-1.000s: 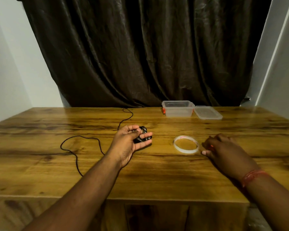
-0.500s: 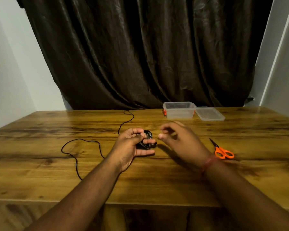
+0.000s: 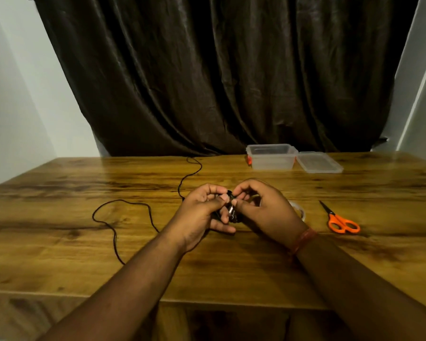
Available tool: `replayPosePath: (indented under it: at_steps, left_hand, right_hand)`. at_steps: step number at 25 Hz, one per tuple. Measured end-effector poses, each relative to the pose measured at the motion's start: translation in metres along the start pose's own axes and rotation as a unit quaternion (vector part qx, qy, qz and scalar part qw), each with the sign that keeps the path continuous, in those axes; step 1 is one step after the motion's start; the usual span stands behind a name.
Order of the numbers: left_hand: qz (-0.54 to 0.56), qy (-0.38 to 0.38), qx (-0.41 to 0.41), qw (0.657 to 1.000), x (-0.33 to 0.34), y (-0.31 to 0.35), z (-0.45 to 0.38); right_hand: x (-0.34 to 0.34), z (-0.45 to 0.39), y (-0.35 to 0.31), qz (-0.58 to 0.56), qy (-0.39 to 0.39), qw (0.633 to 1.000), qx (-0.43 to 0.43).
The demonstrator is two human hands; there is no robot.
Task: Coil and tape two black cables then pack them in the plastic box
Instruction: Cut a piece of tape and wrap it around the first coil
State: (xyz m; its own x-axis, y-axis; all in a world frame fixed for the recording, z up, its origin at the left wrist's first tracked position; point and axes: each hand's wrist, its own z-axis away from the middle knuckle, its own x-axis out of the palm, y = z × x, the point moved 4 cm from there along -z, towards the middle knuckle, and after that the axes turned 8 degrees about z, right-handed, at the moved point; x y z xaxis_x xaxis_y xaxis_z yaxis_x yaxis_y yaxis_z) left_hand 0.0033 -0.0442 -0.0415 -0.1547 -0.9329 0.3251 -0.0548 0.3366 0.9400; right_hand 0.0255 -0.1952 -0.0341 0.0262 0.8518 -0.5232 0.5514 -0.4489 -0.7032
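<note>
One coil [image 3: 229,207] in hand | I see left hand [image 3: 202,212] grip holding it, right hand [image 3: 261,210] pinching it | step: taping | next: tape roll [image 3: 299,210] likely needed

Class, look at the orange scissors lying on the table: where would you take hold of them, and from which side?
Grip the orange scissors by their handle loops, coming from the near right. They lie flat with the loops nearest the person and the closed blades pointing away to the far left.
</note>
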Motion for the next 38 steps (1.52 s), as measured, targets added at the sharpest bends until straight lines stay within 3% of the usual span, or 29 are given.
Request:
replayPosePath:
  at_steps: [5, 10, 14, 17, 20, 23, 26, 32, 35, 38]
  left_hand:
    - [0.065, 0.012, -0.008, 0.998, -0.002, 0.003, 0.005]
    - [0.055, 0.003, -0.016, 0.998, -0.001, 0.002, 0.008]
    - [0.073, 0.016, -0.022, 0.997, -0.002, 0.002, 0.006]
    - [0.071, 0.023, -0.024, 0.997, -0.003, 0.001, 0.006]
    - [0.052, 0.028, -0.017, 0.998, -0.002, 0.001, 0.006]
    - [0.025, 0.018, -0.01, 0.999, 0.0, 0.001, 0.007]
    - [0.014, 0.012, -0.003, 1.0, 0.0, 0.0, 0.008]
    - [0.003, 0.007, 0.004, 1.0, -0.001, 0.002, 0.008]
    - [-0.011, -0.001, -0.001, 1.0, -0.001, 0.001, 0.009]
    - [-0.015, -0.027, -0.022, 0.999, -0.001, -0.001, 0.009]
  right_hand:
    - [0.002, 0.009, -0.012, 0.137, 0.007, 0.985, -0.1]
    - [0.002, 0.012, -0.023, 0.241, 0.053, 0.955, -0.166]
    - [0.001, 0.013, -0.027, 0.275, 0.062, 0.942, -0.184]
    - [0.002, 0.012, -0.024, 0.215, 0.062, 0.96, -0.167]
    - [0.0, 0.011, -0.016, 0.005, 0.033, 0.999, -0.038]
    - [0.002, 0.009, -0.008, -0.119, -0.004, 0.991, 0.052]
    - [0.006, 0.008, -0.007, -0.194, -0.036, 0.978, 0.067]
    - [0.01, 0.008, 0.004, -0.257, -0.074, 0.957, 0.113]
    - [0.007, 0.009, 0.004, -0.21, -0.088, 0.967, 0.114]
    - [-0.006, 0.007, 0.005, -0.158, -0.032, 0.979, 0.128]
